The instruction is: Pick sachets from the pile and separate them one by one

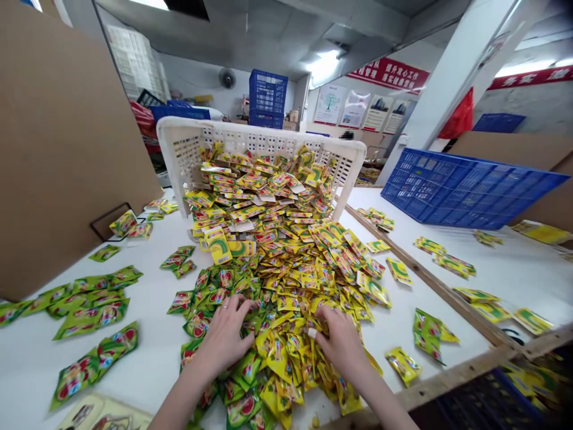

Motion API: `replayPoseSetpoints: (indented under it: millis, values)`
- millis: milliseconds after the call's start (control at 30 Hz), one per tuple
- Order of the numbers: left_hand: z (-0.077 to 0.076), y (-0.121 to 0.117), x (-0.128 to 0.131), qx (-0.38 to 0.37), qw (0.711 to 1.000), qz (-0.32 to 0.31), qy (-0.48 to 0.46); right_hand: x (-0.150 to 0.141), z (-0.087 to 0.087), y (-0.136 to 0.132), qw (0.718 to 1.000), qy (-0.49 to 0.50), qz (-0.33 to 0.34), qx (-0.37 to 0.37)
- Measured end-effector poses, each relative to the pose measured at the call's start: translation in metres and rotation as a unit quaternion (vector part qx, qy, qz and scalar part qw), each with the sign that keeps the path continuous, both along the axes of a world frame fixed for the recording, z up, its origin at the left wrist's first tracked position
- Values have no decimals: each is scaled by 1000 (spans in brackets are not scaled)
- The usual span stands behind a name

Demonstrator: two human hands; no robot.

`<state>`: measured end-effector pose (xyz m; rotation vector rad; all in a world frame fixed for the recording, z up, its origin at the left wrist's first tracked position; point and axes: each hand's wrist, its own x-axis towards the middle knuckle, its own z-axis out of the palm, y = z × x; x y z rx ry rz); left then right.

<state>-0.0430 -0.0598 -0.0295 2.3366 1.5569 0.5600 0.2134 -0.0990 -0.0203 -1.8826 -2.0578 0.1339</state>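
A big heap of small yellow and green sachets (pixel 277 263) spills out of a tipped white plastic basket (pixel 179 149) onto a white table (pixel 152 352). My left hand (pixel 224 337) lies on the near left of the heap, fingers spread over green sachets, a ring on one finger. My right hand (pixel 338 343) rests on the near right of the heap, with its fingers curled down into the yellow sachets. What those fingers grip is hidden among the packets.
Green sachets (pixel 85 304) lie in rows at the left. A brown cardboard sheet (pixel 62 137) stands at the left edge. A wooden rail (pixel 430 280) crosses the right side, with a blue crate (pixel 465 188) and scattered sachets beyond it.
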Motion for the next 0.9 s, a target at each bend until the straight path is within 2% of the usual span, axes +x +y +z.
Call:
replayPoseSetpoints:
  millis: [67, 167, 300, 400, 467, 533, 633, 700, 800, 900]
  values:
    - [-4, -2, 2, 17, 999, 17, 24, 7, -3, -1, 1000, 6, 5, -25]
    - [-10, 1, 2, 34, 998, 42, 30, 12, -5, 1, 1000, 2, 7, -21]
    - [-12, 11, 1, 61, 997, 52, 6, 16, 2, 8, 1000, -2, 24, -18]
    - [-11, 17, 2, 69, 995, 63, -23, 22, 8, 12, 999, 6, 19, 30]
    - [-11, 19, 0, 60, 994, 77, -58, 26, 11, 11, 992, 75, 1, 98]
    - [-9, 19, -1, 47, 989, 92, -102, 24, 16, 6, 968, 216, -9, 128]
    - [-6, 13, 2, 21, 984, 93, -154, 6, 28, -1, 904, 421, 48, 52]
    - [-1, 7, 8, -18, 980, 63, -190, -14, 37, -3, 877, 466, 116, -6]
    - [7, -2, 18, -72, 960, 22, -271, -43, 38, 5, 869, 464, 164, -53]
    - [8, -6, 24, -101, 943, 8, -317, -57, 24, 16, 862, 481, 141, -83]
